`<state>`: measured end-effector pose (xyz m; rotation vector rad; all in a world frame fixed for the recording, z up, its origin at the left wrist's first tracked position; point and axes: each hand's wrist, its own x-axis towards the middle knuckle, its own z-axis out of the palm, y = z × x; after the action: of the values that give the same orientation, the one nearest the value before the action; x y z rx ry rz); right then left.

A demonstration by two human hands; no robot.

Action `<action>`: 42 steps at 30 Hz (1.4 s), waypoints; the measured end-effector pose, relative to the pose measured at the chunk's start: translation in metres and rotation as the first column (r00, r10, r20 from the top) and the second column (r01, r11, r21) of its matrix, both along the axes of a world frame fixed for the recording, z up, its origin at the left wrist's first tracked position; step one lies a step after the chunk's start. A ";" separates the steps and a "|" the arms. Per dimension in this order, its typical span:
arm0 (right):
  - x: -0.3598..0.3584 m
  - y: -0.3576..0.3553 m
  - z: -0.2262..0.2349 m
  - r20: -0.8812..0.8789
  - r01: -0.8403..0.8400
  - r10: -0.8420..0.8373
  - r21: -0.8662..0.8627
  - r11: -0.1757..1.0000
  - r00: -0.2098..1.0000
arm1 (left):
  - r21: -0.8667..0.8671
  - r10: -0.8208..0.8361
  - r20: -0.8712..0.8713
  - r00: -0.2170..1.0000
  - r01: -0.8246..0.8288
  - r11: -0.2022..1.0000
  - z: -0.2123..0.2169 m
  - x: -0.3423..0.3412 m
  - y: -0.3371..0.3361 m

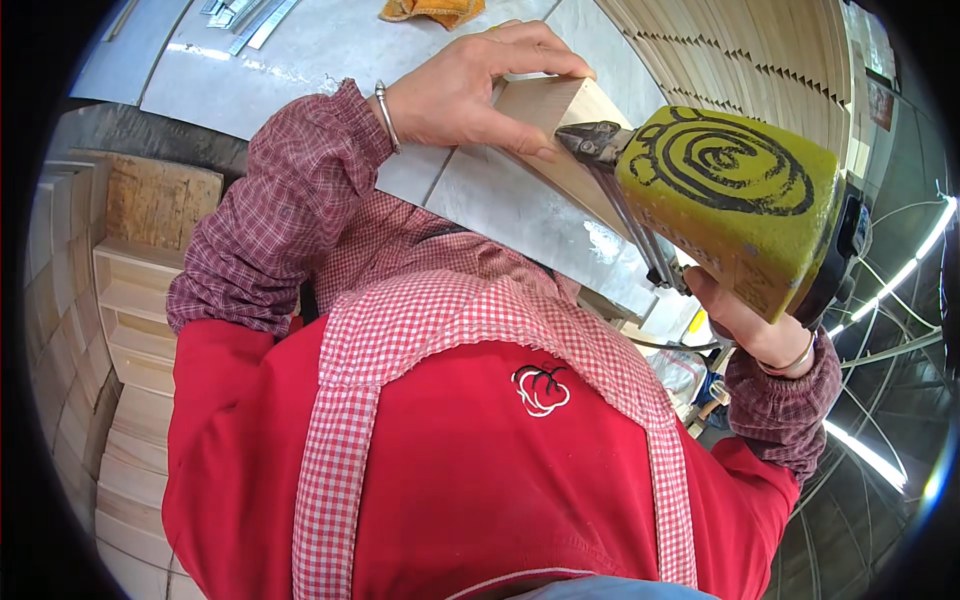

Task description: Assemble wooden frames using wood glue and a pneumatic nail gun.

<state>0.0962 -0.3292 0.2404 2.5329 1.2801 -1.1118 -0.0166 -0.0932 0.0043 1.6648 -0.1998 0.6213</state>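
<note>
My left hand (460,95) steadies a pale wooden piece (575,185), its fingers over the far side and its thumb along the near side. The piece looks like joined boards forming a corner, and it lies on the grey table. A yellow-green nail gun (725,170) with a black spiral drawn on its body is in my right hand (750,325). Part of that hand is hidden behind the tool, with its fingers wrapped around the handle. The gun's dark metal nose meets or hovers just over the wood's corner, close to my left thumb; contact is hard to tell.
Metal strips (255,20) lie at the far left of the grey tabletop (220,95), and an orange cloth (432,8) at its far edge. Stacked wooden pieces (740,45) rise at the far right. More wooden boxes (140,300) are piled on my left.
</note>
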 end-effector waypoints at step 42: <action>0.179 -0.388 -0.192 0.774 0.822 -0.627 0.299 0.485 0.088 | -0.113 0.097 -0.748 0.656 -0.269 0.957 0.037 -0.008 -0.005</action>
<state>0.2753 -0.7174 0.0483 2.8289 -0.4818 0.1342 -0.0241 -0.0984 0.0415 1.6041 0.6254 0.0584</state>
